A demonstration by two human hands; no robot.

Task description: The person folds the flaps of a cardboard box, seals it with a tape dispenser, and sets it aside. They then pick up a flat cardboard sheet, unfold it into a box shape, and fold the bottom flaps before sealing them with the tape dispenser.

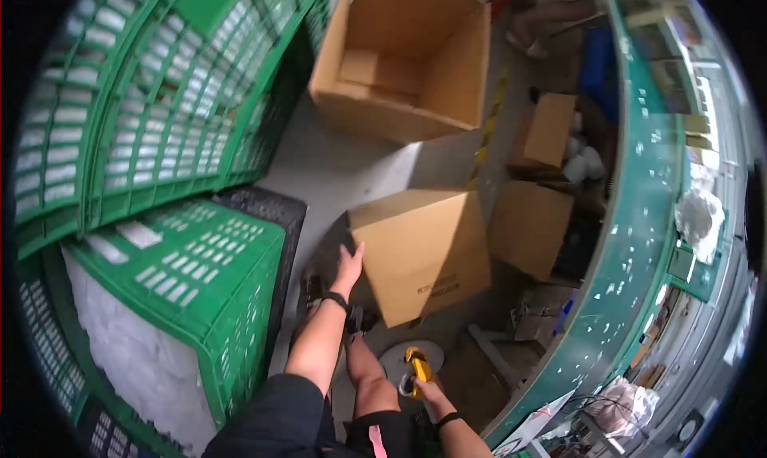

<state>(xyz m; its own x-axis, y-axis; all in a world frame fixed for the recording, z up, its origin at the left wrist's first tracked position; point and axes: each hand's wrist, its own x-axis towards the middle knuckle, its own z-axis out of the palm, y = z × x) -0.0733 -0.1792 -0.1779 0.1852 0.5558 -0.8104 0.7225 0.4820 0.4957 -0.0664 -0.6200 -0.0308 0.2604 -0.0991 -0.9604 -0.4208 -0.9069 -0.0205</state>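
Observation:
A brown cardboard box is tilted in front of me, with a smooth face bearing dark print turned toward me. At its left edge my left hand grips the cardboard; part of the fingers is hidden at the side. Lower down, my right hand is closed around a yellow tape dispenser, held apart from the box. Beneath the dispenser shows a round white stool seat.
A large open cardboard box stands farther ahead. Green plastic crates with white contents line the left. A green workbench edge curves along the right, with more boxes under it. Yellow-black floor tape runs between. Another person's legs show far off.

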